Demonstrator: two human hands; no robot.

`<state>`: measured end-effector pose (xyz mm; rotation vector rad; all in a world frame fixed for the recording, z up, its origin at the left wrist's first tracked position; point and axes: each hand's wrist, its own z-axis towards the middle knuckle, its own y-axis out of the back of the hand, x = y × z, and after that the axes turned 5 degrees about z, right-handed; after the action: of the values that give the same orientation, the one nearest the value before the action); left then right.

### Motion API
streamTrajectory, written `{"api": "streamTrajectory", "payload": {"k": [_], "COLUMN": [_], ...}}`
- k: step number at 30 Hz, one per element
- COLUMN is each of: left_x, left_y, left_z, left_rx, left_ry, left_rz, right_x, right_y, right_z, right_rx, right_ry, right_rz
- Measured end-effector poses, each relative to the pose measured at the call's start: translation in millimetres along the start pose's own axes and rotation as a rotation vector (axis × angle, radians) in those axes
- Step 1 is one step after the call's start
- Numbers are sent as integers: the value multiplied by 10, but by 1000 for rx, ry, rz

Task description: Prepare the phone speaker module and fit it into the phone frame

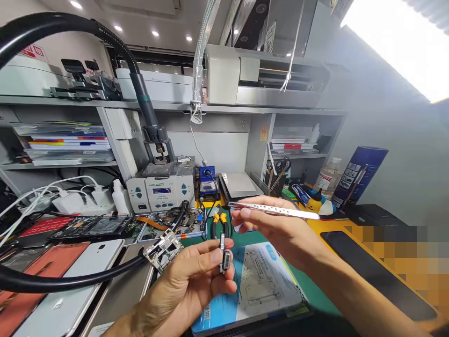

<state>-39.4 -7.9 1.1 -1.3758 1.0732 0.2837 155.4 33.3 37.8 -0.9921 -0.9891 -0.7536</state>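
My left hand [191, 276] is closed, pinching a small silver-and-black electronic part [226, 260] upright between thumb and fingers. The part is seen nearly edge-on, and I cannot make out its exact kind. Perforated silver tweezers [277, 210] rest in my right hand [271, 229], their tips pointing left, above the part and apart from it. Below both hands lies a blue-and-white booklet or pack [252, 281] with a line drawing. Yellow-and-black pliers [220, 222] lie just beyond my left fingers. Beside my left wrist is a phone circuit board [163, 250].
A hot-air station [161, 189] stands at the back left, its black hose [87, 278] crossing low on the left. Several phones [73, 285] lie at left. A clear bottle [329, 175] and a blue canister [359, 175] stand right. A metal-braided flexible tube [203, 51] hangs overhead.
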Motion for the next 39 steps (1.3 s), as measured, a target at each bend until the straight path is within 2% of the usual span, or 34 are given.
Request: {"api": "streamTrajectory", "payload": {"k": [4,11,13,17,26,32,39], "left_x": [-25,-45,-35,-21,4,44,45], "left_y": [46,57,66,83,29,49,53], "left_z": [6,48,62,80,51,39,43], "left_rx": [55,21,33,38,-14,27,6], "left_ry": [1,-14,-24,-32,-1,1,-3], "left_rz": [-66,-53,-62,-98,-94,-95,-92], "right_x": [9,-116,-142,-191,-236,-236,-228], "right_y": [141,166,145,136,65,123,101], "right_z": [-72,-288,-330,-349,-390,-387,-380], "right_rx": [-9,12,11,-5,-116,-7,11], "right_ry": [63,-69,-38,124,120,161,246], "right_rz": [-12,-1,-81,-255,-214,-334,-364]}}
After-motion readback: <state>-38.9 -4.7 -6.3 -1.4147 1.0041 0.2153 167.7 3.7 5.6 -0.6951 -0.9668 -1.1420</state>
